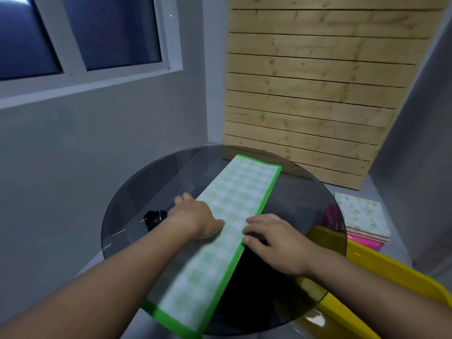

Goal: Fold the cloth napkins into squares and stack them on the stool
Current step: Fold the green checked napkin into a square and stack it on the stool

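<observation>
A green-checked napkin (234,196) with a bright green border lies folded into a long narrow strip across the round dark glass table (137,199), running from the far right to the near edge. My left hand (195,217) presses flat on the strip's left edge near its middle. My right hand (276,238) lies flat on the strip's right green border, fingers spread and pointing left. Neither hand grips the cloth. To the right, beyond the table, a stack of folded napkins (362,215) rests on a surface that I take for the stool, a leaf-print one on top and pink ones under it.
A yellow plastic chair (381,272) stands close against the table's right side, partly under the glass. A wooden slat panel (313,94) leans on the wall behind. A window (80,35) sits high on the left wall. The table's black base shows through the glass.
</observation>
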`<state>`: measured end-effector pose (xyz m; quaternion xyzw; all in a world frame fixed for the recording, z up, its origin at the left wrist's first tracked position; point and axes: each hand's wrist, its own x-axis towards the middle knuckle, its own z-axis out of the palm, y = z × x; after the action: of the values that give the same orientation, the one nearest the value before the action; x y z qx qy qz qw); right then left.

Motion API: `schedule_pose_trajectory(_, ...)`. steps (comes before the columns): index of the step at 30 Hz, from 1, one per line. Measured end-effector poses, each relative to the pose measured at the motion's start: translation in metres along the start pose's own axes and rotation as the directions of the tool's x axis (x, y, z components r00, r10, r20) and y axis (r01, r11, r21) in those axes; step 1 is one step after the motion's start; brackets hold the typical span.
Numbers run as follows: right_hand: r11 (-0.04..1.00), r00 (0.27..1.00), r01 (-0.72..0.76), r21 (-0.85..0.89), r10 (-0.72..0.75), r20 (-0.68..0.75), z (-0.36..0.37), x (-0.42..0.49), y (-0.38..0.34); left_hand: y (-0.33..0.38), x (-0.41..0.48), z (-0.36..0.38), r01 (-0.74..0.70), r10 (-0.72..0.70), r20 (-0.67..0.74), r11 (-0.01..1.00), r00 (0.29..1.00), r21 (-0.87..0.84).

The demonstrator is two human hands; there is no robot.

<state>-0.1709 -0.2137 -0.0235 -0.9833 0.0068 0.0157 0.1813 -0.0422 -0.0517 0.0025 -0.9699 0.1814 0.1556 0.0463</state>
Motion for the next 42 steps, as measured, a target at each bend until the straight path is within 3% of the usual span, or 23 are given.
schedule_pose_trajectory(6,0.998,0.996,0.058,-0.013,-0.057,0.066,0.007,-0.03,-0.028,-0.019,-0.025,-0.002,-0.04,0.037,0.063,0.998,0.997,0.04)
schedule_pose_trajectory(9,0.996,0.994,0.076,-0.053,-0.071,0.086,0.007,-0.029,-0.025,-0.026,-0.037,0.004,-0.134,0.135,-0.01,0.988,0.991,0.081)
schedule_pose_trajectory(11,0.995,0.996,0.055,-0.079,-0.049,0.079,0.005,-0.023,-0.013,-0.034,-0.043,0.014,-0.307,0.313,-0.131,0.949,0.941,0.069)
schedule_pose_trajectory(13,0.997,0.997,0.029,-0.071,-0.024,0.068,0.003,-0.016,-0.002,-0.043,-0.05,0.023,-0.505,0.498,-0.205,0.863,0.843,0.019)
schedule_pose_trajectory(16,0.995,0.998,0.0,-0.096,0.005,0.058,0.001,-0.007,0.006,-0.05,-0.057,0.033,-0.634,0.62,-0.152,0.769,0.77,-0.077)
schedule_pose_trajectory(19,0.999,1.0,-0.013,-0.045,0.014,0.024,-0.001,-0.006,0.002,-0.051,-0.056,0.041,-0.623,0.61,-0.13,0.773,0.781,-0.117)
schedule_pose_trajectory(24,0.985,0.988,0.121,0.124,-0.108,-0.107,0.003,-0.022,-0.017,-0.044,-0.056,0.058,-0.627,0.6,-0.21,0.772,0.772,-0.1)
schedule_pose_trajectory(27,0.972,0.984,0.178,0.153,-0.172,-0.052,0.011,-0.039,-0.029,-0.046,-0.059,0.064,-0.65,0.61,-0.252,0.749,0.751,-0.127)
schedule_pose_trajectory(32,0.966,0.984,0.171,0.194,-0.177,0.014,0.02,-0.06,-0.028,-0.062,-0.076,0.06,-0.759,0.662,-0.383,0.618,0.644,-0.205)
schedule_pose_trajectory(37,0.959,0.987,0.135,0.249,-0.153,0.053,0.023,-0.074,-0.031,-0.065,-0.091,0.073,-0.735,0.664,-0.32,0.573,0.675,-0.363)
schedule_pose_trajectory(42,0.966,0.986,0.127,0.226,-0.148,0.076,0.028,-0.081,-0.035,-0.058,-0.103,0.079,-0.726,0.665,-0.298,0.587,0.685,-0.359)
